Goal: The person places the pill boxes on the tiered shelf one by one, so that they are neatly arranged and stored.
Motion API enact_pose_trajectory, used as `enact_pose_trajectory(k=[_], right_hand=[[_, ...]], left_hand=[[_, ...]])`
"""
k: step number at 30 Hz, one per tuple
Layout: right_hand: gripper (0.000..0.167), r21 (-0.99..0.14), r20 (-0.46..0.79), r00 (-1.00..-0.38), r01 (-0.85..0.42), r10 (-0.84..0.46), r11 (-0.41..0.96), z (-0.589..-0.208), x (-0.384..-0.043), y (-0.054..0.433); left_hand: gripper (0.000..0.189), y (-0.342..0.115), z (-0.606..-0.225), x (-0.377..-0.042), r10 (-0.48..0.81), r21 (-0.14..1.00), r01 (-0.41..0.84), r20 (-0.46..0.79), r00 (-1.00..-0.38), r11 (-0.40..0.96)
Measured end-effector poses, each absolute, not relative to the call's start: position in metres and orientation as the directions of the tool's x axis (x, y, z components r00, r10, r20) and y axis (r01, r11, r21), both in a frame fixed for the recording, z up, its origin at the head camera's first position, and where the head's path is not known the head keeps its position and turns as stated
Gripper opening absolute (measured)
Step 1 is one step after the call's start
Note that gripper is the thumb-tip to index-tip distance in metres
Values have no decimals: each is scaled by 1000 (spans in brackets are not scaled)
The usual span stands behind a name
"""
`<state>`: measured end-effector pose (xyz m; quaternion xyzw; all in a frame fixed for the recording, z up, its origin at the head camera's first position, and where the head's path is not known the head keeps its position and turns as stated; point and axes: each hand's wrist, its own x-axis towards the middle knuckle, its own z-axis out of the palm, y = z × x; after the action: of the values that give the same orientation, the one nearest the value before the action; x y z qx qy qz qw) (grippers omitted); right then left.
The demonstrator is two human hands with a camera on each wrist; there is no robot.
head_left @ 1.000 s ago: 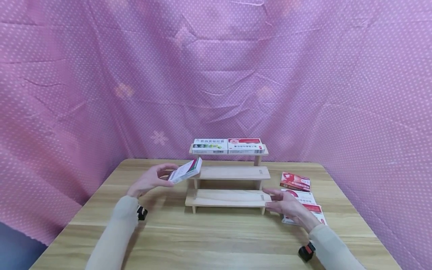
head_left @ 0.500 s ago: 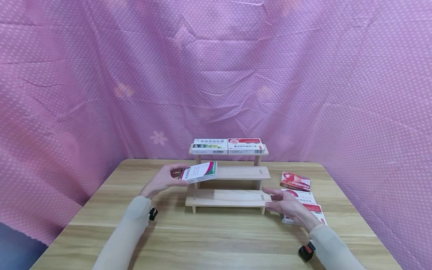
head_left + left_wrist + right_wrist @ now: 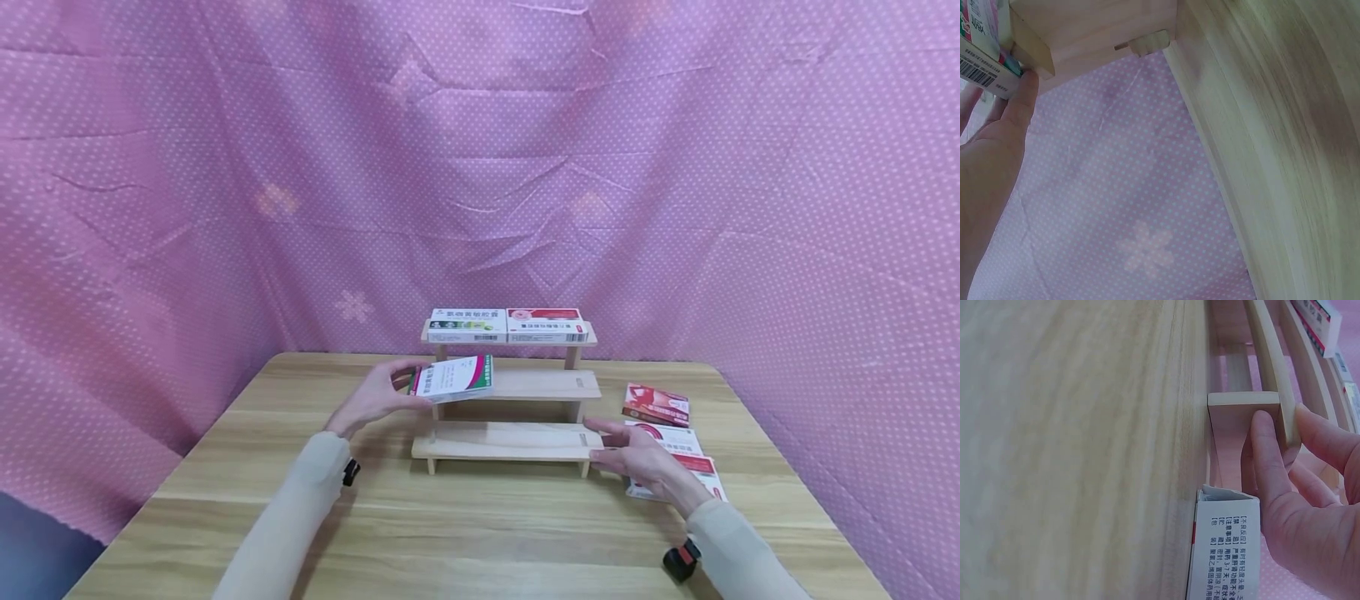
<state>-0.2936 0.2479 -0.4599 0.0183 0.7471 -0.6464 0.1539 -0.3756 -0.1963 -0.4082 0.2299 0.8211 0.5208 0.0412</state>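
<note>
A three-step wooden display rack [image 3: 510,439] stands on the table. My left hand [image 3: 377,395] pinches a white, green and magenta medicine box [image 3: 453,377] by its left end, at the left part of the middle step. In the left wrist view the medicine box [image 3: 985,74] is beside the rack's wood; whether it rests on the step cannot be told. With thumb and fingers, my right hand [image 3: 641,457] grips the right end of the bottom step, and the right wrist view shows its fingers [image 3: 1266,444] against the support leg [image 3: 1235,415].
Two medicine boxes [image 3: 467,323] lie side by side on the top step. A red box [image 3: 656,404] and white-and-red boxes [image 3: 678,437] lie on the table [image 3: 480,533] right of the rack, partly behind my right hand. Pink dotted cloth [image 3: 480,167] hangs behind.
My left hand has carried the medicine box rightward from beside the rack to the left part of the middle step, turning it flatter. My right hand stays in place.
</note>
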Motion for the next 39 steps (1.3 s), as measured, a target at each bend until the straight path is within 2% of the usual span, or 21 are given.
enact_pose_trajectory(k=[12,19,39], right_hand=[[64,-964,-236,-952,204,-195,168,-461,-293,247],[64,-965,-232,-954,201,-189,169,-463,-294,249],[64,-964,-243,-948,211,-205,165,-461,-293,250]], left_hand=[[79,-189,-413,-372,360,871,323,186,-914,370],[77,-181,-412,-372,353,800,366,207,-912,475],[81,-173,-416,-374,323,829,353,222,-920,434]])
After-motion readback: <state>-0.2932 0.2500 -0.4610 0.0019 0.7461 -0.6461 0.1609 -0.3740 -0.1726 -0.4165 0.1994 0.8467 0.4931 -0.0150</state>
